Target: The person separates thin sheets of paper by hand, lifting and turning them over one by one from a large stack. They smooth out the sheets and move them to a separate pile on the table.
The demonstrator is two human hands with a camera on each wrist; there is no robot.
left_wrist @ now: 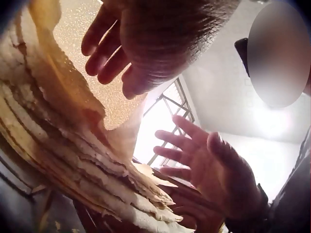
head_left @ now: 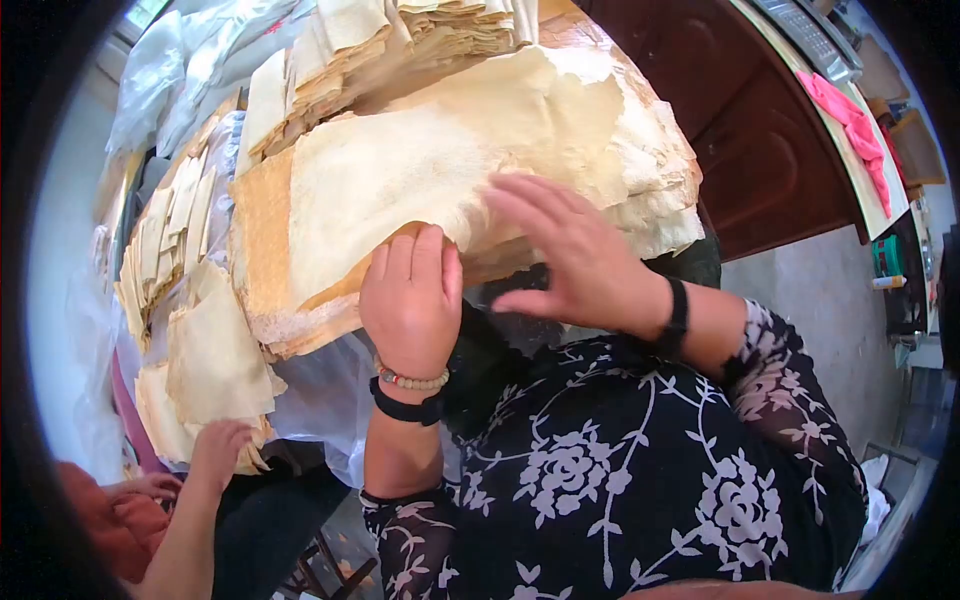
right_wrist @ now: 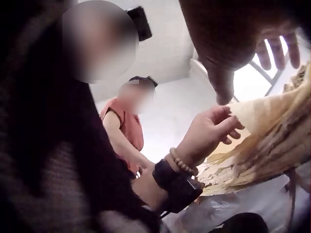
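Thin cream-coloured sheet (head_left: 390, 165) lay atop the stack (head_left: 652, 228), its near edge apparently pinched by the left hand (head_left: 410, 285); the right hand (head_left: 585, 265) hovered, fingers spread. Edge-lifting seemed under way; the next move likely called for gentle two-handed support.

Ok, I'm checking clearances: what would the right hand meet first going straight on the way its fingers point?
Probably the pale top sheet on the stack, though the right hand's height above it is unclear.

Pale stacked sheets (head_left: 400, 160) cover a brown table (head_left: 560, 12).
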